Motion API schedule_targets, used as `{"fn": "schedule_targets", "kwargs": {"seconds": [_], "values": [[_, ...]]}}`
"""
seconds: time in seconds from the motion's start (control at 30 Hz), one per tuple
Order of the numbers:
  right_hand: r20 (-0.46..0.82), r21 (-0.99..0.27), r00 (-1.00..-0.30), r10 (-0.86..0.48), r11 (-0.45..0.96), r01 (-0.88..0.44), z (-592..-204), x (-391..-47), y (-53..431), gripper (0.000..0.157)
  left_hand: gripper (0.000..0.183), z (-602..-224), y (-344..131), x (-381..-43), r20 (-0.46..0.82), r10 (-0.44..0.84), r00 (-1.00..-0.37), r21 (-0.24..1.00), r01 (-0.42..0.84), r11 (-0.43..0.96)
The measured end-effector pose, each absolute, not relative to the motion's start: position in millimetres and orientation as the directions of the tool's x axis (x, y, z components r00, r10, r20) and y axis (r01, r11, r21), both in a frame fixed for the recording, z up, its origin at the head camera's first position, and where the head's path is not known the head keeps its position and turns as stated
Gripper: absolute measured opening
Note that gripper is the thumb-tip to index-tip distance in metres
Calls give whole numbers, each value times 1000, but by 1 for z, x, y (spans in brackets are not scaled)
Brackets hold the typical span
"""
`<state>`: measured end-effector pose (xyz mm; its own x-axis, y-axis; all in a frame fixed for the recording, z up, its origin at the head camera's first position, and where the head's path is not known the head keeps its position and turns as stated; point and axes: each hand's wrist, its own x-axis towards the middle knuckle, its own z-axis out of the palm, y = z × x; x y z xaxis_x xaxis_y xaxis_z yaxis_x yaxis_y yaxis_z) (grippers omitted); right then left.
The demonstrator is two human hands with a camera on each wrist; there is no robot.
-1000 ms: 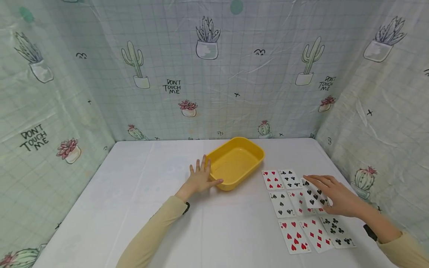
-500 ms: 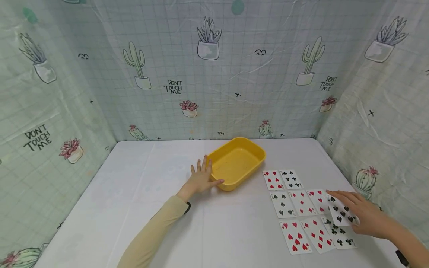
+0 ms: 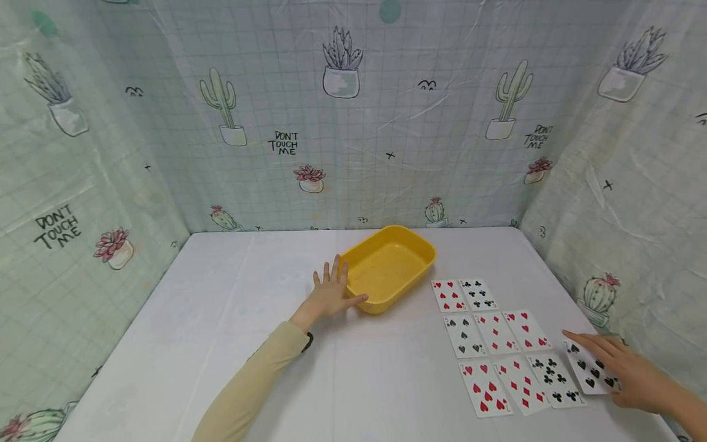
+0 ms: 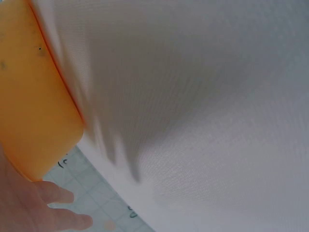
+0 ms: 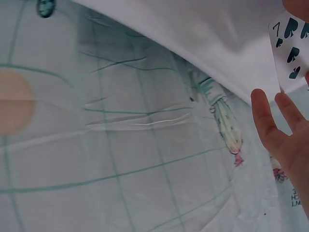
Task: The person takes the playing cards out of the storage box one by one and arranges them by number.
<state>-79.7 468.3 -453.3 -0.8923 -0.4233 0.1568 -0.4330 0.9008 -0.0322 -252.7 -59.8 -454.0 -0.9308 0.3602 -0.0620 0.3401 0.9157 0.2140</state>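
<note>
My right hand pinches a playing card, the 7 of spades, between thumb and fingers at the table's right side. In the right wrist view this card shows face-on, partly cut off by the frame. It is just right of the 7 of clubs, low over the table; whether it touches the cloth I cannot tell. My left hand rests with spread, straight fingers against the near-left side of a yellow plastic tray. The left wrist view shows the tray's outer wall beside the fingers.
Several playing cards lie face up in three rows right of the tray: hearts and clubs at the back, the 5 of diamonds mid-row, the 7 of hearts in front. A patterned curtain borders the white table.
My right hand has carried the 7 of spades rightward and toward me, from over the middle row to the right end of the front row. The left hand and tray have stayed put.
</note>
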Motion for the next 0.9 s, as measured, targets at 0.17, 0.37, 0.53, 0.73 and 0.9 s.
{"fn": "schedule_targets", "kwargs": {"seconds": [0.17,0.37,0.53,0.73,0.9], "values": [[114,-30,-912,-394,916,-400,-461,-78,477,117,102,-454,-61,-253,-59,356,-933,217,336,916],[65,-67,-930,-363,928,-367,-470,-75,482,118,103,-456,-61,-254,-63,363,-930,233,340,911],[36,-83,-943,-332,939,-334,-476,-73,481,117,103,-457,-59,-254,-64,366,-928,235,343,910],[93,-97,-926,-366,922,-374,-477,-74,479,118,102,-456,-60,-254,-53,359,-932,221,340,914],[90,-122,-925,-370,917,-379,-477,-75,478,116,102,-456,-61,-253,-51,357,-933,226,337,914]]}}
